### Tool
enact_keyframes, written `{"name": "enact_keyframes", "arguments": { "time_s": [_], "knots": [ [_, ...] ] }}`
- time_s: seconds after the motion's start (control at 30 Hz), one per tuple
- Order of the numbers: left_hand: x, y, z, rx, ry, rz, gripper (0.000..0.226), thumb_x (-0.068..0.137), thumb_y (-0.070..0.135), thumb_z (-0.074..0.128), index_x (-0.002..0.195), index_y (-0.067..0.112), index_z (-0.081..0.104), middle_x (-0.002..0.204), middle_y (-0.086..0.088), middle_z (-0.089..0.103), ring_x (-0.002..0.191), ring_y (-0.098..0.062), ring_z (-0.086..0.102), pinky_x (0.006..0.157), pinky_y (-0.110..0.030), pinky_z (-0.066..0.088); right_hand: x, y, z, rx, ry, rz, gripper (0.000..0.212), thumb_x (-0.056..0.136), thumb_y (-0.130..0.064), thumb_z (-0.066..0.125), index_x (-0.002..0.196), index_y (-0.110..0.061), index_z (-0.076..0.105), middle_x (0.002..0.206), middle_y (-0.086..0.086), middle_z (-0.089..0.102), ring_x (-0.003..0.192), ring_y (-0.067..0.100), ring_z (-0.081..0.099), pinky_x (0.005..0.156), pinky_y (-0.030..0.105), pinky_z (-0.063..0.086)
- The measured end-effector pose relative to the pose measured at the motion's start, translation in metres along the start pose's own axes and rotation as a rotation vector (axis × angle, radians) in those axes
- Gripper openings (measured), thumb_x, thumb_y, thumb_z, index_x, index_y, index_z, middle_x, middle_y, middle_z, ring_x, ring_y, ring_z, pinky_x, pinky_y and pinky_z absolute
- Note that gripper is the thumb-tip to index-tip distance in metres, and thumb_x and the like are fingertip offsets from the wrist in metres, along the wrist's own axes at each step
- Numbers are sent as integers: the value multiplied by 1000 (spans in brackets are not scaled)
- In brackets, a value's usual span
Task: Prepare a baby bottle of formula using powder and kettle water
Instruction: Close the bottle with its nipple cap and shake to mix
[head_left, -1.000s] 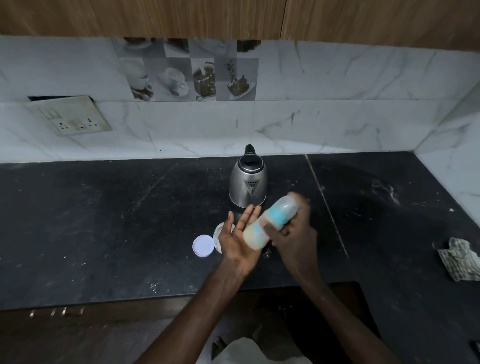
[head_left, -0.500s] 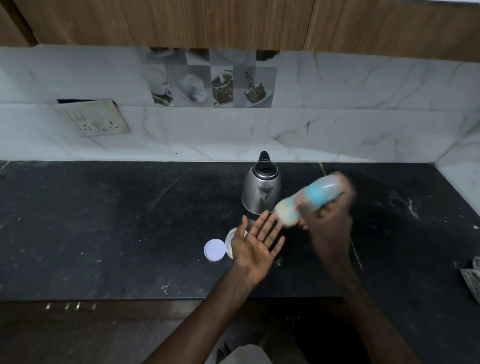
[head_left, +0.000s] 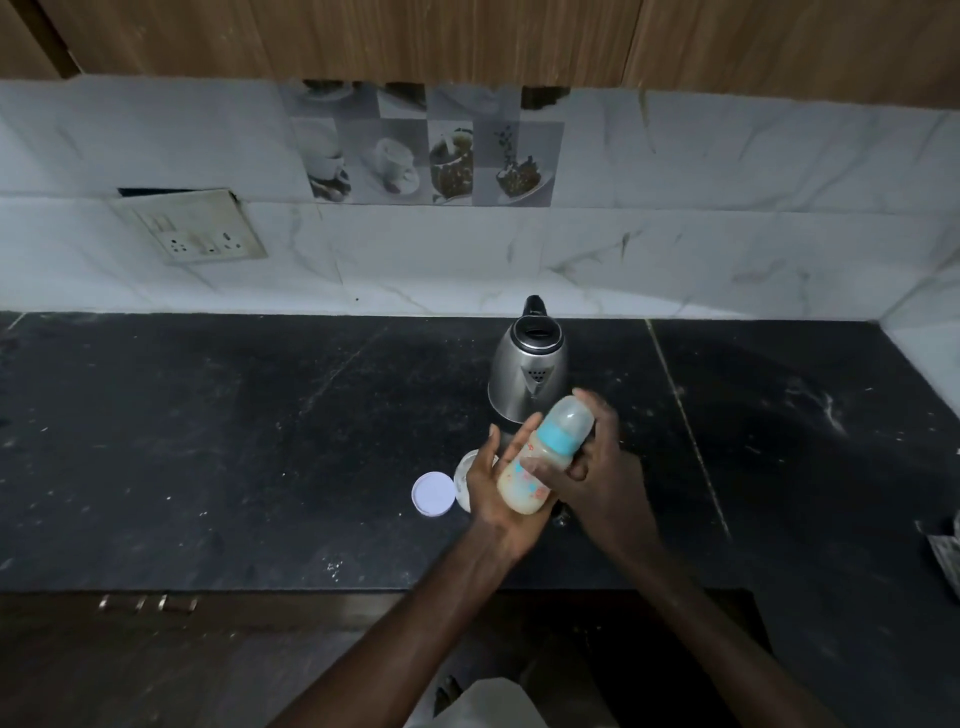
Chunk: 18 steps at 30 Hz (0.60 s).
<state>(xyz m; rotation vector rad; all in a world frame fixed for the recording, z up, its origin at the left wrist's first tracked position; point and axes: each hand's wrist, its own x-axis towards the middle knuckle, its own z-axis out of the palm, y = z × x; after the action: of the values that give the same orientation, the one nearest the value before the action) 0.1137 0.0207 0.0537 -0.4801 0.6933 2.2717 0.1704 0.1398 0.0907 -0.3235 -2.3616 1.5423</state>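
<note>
A capped baby bottle (head_left: 540, 457) with a blue collar and milky liquid inside lies tilted, cap pointing up and right. My right hand (head_left: 592, 467) grips it around the middle. Its base rests against the palm of my left hand (head_left: 493, 493), which is flat with fingers spread. Both hands hover over the black counter (head_left: 260, 441) just in front of the steel kettle (head_left: 527, 371). A round white lid (head_left: 434, 493) lies on the counter left of my left hand. The powder container (head_left: 463, 475) beside it is mostly hidden behind that hand.
A tiled wall with a switch and socket plate (head_left: 192, 228) backs the counter. A crumpled cloth (head_left: 945, 551) lies at the right edge. Wooden cabinets hang above. A drawer front with metal handles (head_left: 148, 603) runs under the counter's front edge.
Half a second ago my right hand had the bottle swung up to the right, away from my left palm. Now the bottle's base is back down against the palm.
</note>
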Motion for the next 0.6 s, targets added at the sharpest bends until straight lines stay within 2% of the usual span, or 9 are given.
{"name": "enact_keyframes", "arguments": {
  "time_s": [0.1, 0.27, 0.33, 0.4, 0.43, 0.5, 0.53, 0.57, 0.6],
  "knots": [
    [1, 1, -7, -48, -2, -1, 63, 100, 56, 50, 140, 9, 63, 146, -21, 61, 143, -42, 49, 122, -53, 36, 0, 14, -2, 25, -78, -2, 87, 78, -56, 90, 147, -52, 36, 130, -20, 70, 108, 2, 75, 86, 31, 66],
    [-4, 3, -6, 7, -39, 6, 59, 100, 57, 48, 127, 12, 74, 144, -18, 63, 119, -38, 66, 92, -44, 49, 5, 12, -3, 85, -121, 6, 85, 79, -53, 89, 145, -49, 36, 131, -18, 67, 109, 9, 76, 77, 41, 69],
    [-4, 4, -5, -6, -48, -4, 59, 100, 57, 49, 128, 12, 73, 143, -19, 64, 123, -39, 64, 96, -44, 49, 6, 6, -4, 68, -106, -18, 83, 78, -49, 90, 142, -49, 37, 128, -17, 67, 107, 11, 76, 79, 42, 68],
    [-1, 5, -6, 13, -32, 3, 60, 99, 59, 50, 132, 14, 71, 144, -16, 64, 135, -36, 57, 106, -45, 47, 16, 0, -14, 44, 9, -74, 81, 79, -45, 89, 142, -48, 38, 125, -15, 67, 103, 12, 76, 79, 39, 67],
    [-1, 6, -6, 37, -20, 10, 60, 98, 60, 49, 132, 16, 71, 144, -13, 64, 139, -32, 56, 110, -45, 45, 23, -2, -21, 78, 142, -78, 79, 81, -43, 88, 142, -49, 39, 124, -15, 67, 102, 14, 76, 78, 39, 67],
    [1, 9, -6, 77, -15, 29, 61, 98, 62, 48, 133, 18, 71, 145, -6, 65, 139, -24, 57, 119, -44, 38, 35, -3, -31, 218, 425, -63, 73, 86, -48, 83, 144, -46, 38, 124, -8, 67, 101, 18, 77, 75, 48, 68],
    [2, 11, -7, 76, -24, 33, 61, 98, 62, 47, 133, 18, 71, 145, -4, 65, 139, -23, 58, 120, -44, 37, 35, -4, -30, 231, 477, -46, 74, 86, -52, 82, 144, -43, 38, 124, -4, 68, 100, 19, 77, 74, 53, 67],
    [3, 12, -5, 55, -29, 28, 60, 98, 61, 48, 132, 17, 72, 145, -4, 65, 139, -24, 57, 118, -44, 39, 32, -5, -26, 179, 425, -32, 76, 82, -54, 83, 143, -43, 38, 122, -5, 68, 98, 18, 77, 75, 54, 66],
    [4, 12, -4, 25, -32, 20, 59, 98, 59, 50, 130, 15, 73, 144, -6, 65, 140, -26, 56, 115, -44, 41, 26, -5, -20, 73, 274, -31, 78, 77, -54, 84, 140, -48, 38, 120, -11, 69, 97, 14, 76, 77, 52, 66]
  ]
}}
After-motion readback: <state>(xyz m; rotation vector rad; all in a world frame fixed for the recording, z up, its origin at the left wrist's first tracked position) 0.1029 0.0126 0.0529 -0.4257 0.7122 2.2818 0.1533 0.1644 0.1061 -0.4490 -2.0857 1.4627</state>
